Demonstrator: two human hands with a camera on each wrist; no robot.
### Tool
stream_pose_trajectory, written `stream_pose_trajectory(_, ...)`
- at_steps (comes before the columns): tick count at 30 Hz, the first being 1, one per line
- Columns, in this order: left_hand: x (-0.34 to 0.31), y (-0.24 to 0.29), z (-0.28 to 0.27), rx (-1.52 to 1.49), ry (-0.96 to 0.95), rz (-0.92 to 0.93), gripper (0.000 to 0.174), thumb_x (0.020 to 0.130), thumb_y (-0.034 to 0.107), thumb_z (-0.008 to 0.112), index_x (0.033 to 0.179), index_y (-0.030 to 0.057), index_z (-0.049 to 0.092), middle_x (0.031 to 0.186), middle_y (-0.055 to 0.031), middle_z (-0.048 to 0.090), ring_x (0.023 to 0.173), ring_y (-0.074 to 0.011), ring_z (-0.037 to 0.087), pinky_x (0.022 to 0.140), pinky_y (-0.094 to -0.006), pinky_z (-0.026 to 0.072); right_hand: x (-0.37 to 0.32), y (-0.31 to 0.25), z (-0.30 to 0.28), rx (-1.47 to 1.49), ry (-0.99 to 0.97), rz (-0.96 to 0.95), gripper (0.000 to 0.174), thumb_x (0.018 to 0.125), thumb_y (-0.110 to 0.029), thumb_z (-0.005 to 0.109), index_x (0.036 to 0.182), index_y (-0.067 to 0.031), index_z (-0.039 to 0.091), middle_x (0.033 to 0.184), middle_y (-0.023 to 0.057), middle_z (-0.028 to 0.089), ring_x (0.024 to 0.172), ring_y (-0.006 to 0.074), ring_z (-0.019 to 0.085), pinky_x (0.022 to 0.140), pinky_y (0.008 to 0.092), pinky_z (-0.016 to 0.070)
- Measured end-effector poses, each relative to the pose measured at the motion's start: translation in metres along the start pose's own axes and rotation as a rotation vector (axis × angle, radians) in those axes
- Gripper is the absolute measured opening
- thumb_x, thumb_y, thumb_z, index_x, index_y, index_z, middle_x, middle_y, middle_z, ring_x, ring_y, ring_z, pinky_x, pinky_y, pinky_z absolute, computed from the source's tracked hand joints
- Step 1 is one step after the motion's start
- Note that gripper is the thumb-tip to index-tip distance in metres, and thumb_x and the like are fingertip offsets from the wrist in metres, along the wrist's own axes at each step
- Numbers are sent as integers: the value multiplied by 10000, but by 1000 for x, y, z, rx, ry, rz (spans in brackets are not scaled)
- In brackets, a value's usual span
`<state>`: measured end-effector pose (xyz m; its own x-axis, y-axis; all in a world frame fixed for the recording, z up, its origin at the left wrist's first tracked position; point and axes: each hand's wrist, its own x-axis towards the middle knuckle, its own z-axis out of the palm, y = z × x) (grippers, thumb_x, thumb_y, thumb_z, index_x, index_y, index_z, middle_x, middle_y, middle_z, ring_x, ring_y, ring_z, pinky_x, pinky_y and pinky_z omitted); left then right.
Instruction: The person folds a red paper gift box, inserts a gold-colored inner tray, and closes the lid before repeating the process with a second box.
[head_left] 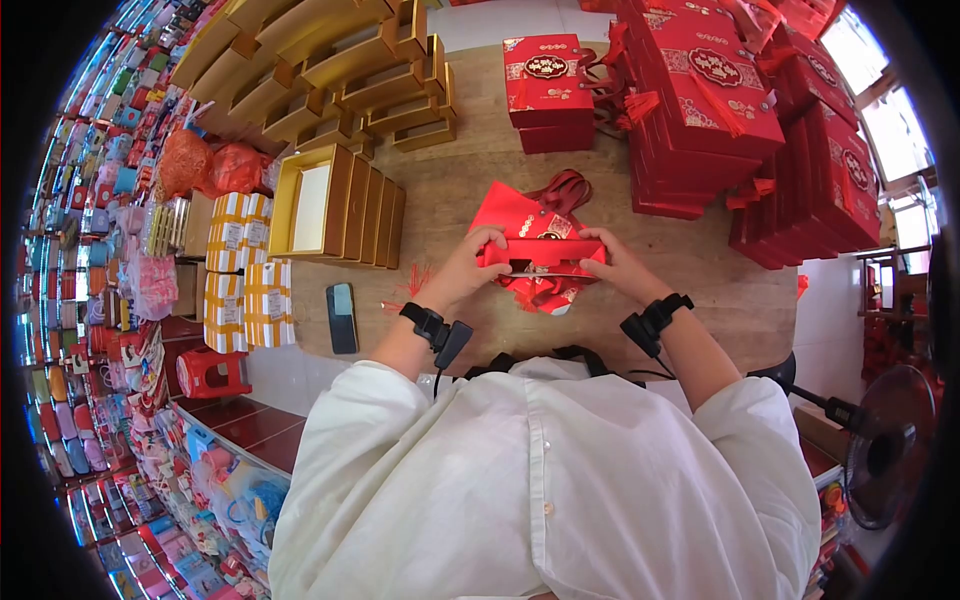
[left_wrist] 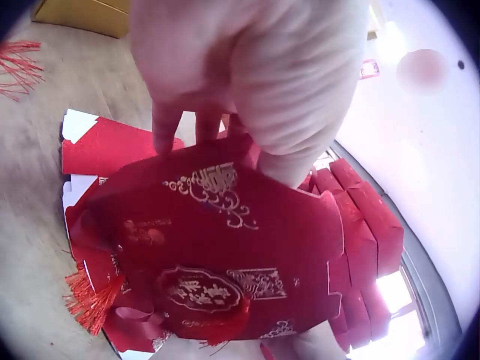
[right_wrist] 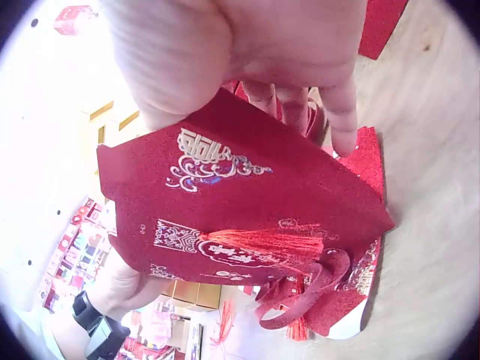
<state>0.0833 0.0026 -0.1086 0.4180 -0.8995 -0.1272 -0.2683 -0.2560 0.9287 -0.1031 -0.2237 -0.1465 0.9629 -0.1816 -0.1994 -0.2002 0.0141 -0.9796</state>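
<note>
Both hands hold a red printed cardboard gift box (head_left: 545,247), partly folded, above the table. My left hand (head_left: 466,272) pinches its left end, thumb on the near side and fingers over the far side. At the right end my right hand (head_left: 622,268) grips it the same way. Gold lettering and an orange-red tassel (right_wrist: 262,241) show on the box's outer panel in the right wrist view. Beneath it lie more flat red box pieces (head_left: 500,207) with dark red ribbon handles (head_left: 565,190).
Finished-looking red boxes (head_left: 700,130) are stacked at the back right, with a smaller red pile (head_left: 548,90) beside them. Gold trays (head_left: 340,210) stand on the left. A phone (head_left: 341,318) and loose red tassels (head_left: 408,290) lie near the left forearm. A fan (head_left: 885,445) stands at right.
</note>
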Motion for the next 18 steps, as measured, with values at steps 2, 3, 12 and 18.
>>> stream_pose_trajectory(2, 1, 0, 3, 49, 24, 39, 367, 708, 18, 688, 1020, 115, 521, 1276, -102, 434, 1197, -201, 407, 963, -318, 361, 1, 0, 0, -33, 10, -15, 452, 820, -137, 630, 1215, -41, 431, 1154, 98, 523, 1034, 149, 512, 884, 285, 421)
stream_pose_trajectory(3, 1, 0, 4, 58, 44, 49, 414, 688, -2, 687, 1045, 98, 504, 1235, -121, 452, 1185, -241, 420, 968, -326, 352, 2, 0, 0, -54, 5, -8, 459, 815, -132, 630, 1218, -42, 430, 1165, 104, 523, 1048, 159, 512, 897, 293, 414)
stream_pose_trajectory(12, 15, -9, 5, -45, 0, -193, 639, 717, -133, 590, 1282, 87, 387, 1231, -98, 452, 1125, -188, 462, 909, -288, 424, 4, -1, 1, -123, -32, 5, 439, 850, -41, 575, 1246, -39, 385, 1214, 81, 450, 1050, 122, 496, 880, 267, 440)
stream_pose_trajectory(18, 18, -10, 2, -51, -46, -289, 659, 733, -152, 546, 1317, 93, 364, 1266, -96, 432, 1145, -181, 449, 927, -280, 420, 7, -1, 4, -56, -17, 31, 455, 845, -43, 583, 1252, -40, 379, 1218, 88, 450, 1095, 139, 472, 908, 272, 421)
